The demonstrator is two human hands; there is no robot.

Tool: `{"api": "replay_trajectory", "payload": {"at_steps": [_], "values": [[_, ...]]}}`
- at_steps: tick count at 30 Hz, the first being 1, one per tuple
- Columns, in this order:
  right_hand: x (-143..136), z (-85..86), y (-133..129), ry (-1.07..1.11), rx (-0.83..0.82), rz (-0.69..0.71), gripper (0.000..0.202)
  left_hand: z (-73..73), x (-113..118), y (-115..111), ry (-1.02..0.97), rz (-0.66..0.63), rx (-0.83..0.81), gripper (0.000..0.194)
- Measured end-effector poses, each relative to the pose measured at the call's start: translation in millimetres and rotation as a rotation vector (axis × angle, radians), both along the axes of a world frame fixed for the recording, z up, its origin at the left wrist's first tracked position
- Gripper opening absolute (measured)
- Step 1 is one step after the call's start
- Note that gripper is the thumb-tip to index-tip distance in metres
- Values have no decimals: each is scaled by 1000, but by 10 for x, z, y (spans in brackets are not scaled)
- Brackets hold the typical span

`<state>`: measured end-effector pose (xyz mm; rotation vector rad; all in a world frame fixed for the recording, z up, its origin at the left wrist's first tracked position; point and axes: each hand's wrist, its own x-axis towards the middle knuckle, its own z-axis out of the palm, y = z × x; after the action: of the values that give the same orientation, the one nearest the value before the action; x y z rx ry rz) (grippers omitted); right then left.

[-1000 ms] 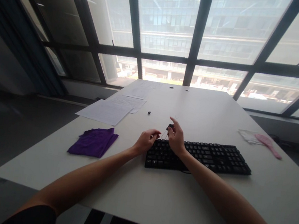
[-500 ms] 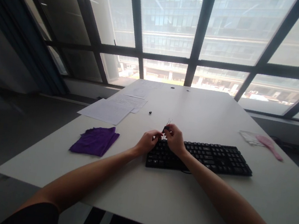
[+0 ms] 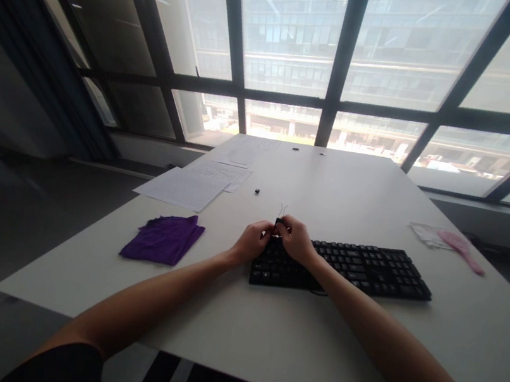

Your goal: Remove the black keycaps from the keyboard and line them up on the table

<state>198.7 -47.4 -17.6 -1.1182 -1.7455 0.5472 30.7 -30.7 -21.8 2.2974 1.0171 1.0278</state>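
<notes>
A black keyboard lies on the white table, and both hands are over its left end. My right hand pinches a small black piece with thin wires sticking up from it, perhaps a keycap puller. Close beside it, the fingers of my left hand are pressed together near the keyboard's back edge. What they hold, if anything, is too small to make out. Farther back on the table sits a tiny dark object, possibly a keycap.
A folded purple cloth lies on the left of the table, with papers behind it. On the right are a pink brush-like object and a clear plastic bag. Large windows stand beyond the table.
My right hand has shifted slightly left and down with the black piece, closer to my left hand. The wires have moved left too. My left hand has barely moved.
</notes>
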Motion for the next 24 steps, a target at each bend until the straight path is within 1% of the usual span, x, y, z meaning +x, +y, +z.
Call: {"api": "replay_trajectory", "payload": {"at_steps": [5,8,10,13,18,20,24], "values": [[-38,51,-129,-204,168,30,8,-15,3,20,-4,26,17,15],[-50,62,-171,-272,212,37,5,-16,2,26,-10,16,15,14],[-44,52,-158,-232,183,6,5,-10,1,22,0,9,17,15],[-20,30,-100,-87,91,-35,10,7,-2,9,-7,-26,18,18],[22,18,-25,77,-10,-44,9,50,-13,-16,-14,-66,12,16],[32,18,-14,119,-31,-34,10,64,-24,-12,-7,-94,-19,14],[42,17,-2,172,-65,1,11,78,-41,24,-10,-132,-128,16]]}}
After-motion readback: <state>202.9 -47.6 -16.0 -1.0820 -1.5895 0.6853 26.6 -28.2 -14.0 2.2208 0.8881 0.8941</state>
